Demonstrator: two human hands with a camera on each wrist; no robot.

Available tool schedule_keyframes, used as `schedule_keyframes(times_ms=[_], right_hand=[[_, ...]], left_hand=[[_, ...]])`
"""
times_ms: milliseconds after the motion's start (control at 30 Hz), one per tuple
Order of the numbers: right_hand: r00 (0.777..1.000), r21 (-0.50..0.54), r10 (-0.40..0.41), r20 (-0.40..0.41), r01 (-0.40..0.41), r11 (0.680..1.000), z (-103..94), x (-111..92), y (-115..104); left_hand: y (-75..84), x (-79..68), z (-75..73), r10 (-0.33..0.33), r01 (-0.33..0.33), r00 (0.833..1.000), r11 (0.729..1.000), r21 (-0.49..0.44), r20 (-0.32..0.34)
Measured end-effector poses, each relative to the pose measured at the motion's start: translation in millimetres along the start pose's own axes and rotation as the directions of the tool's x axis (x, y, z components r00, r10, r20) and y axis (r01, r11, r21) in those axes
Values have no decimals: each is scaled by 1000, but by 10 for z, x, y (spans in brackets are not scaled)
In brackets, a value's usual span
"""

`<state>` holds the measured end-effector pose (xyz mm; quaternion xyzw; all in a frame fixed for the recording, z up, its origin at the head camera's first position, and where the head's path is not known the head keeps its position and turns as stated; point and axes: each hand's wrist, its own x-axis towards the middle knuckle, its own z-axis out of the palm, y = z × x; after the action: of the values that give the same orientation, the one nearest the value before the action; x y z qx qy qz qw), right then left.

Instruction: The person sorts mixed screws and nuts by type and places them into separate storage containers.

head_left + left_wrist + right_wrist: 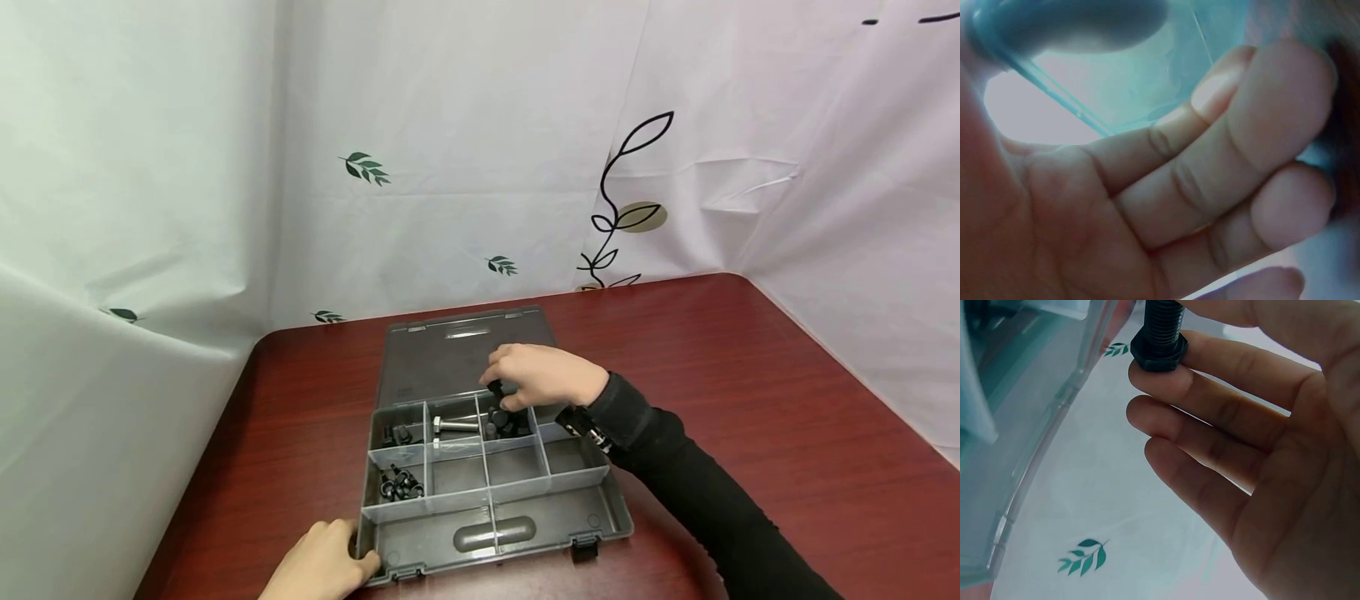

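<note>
A black hex bolt (1160, 347) with a threaded shank is pinched between the thumb and fingers of my right hand (547, 375). In the head view this bolt (495, 388) is over the back row of a grey plastic compartment box (558, 512), above a compartment of black bolts (504, 423). My left hand (322, 562) grips the box's near left corner, thumb at the front wall and fingers along the left side. In the left wrist view its fingers (1179, 181) are slightly bent beside the box's clear plastic.
The box's lid (431, 358) lies folded back on the red-brown table (750, 400). Silver bolts (457, 426) lie in the back middle compartment. Small black hardware (405, 483) sits in two left compartments. A black latch (585, 547) hangs at the front; white cloth (465, 108) surrounds the table.
</note>
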<state>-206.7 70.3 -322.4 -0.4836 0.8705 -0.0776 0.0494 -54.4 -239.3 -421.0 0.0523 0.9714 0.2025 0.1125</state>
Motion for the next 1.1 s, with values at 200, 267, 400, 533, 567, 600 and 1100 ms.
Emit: schedule_keyframes(times_ms=[200, 267, 400, 533, 567, 600, 1100], right_hand=[[999, -16, -35, 17, 36, 999, 10, 134, -50], [999, -19, -37, 27, 37, 999, 11, 176, -77], [998, -20, -45, 46, 46, 999, 13, 267, -131], [996, -17, -62, 58, 63, 998, 23, 364, -177], [996, -17, -67, 59, 68, 998, 25, 387, -188], [996, -13, -72, 59, 73, 997, 28, 409, -199], [985, -24, -159, 64, 161, 987, 76, 748, -462]], left_hand=[[16, 11, 14, -7, 7, 1000, 1000, 4, 2], [17, 10, 19, -7, 7, 1000, 1000, 4, -2], [23, 11, 19, -9, 9, 1000, 1000, 4, 1], [27, 11, 8, -11, 11, 1000, 1000, 7, 8], [27, 10, 5, -10, 10, 1000, 1000, 7, 9], [26, 10, 2, -10, 10, 1000, 1000, 6, 10], [9, 19, 0, -33, 33, 999, 999, 12, 21]])
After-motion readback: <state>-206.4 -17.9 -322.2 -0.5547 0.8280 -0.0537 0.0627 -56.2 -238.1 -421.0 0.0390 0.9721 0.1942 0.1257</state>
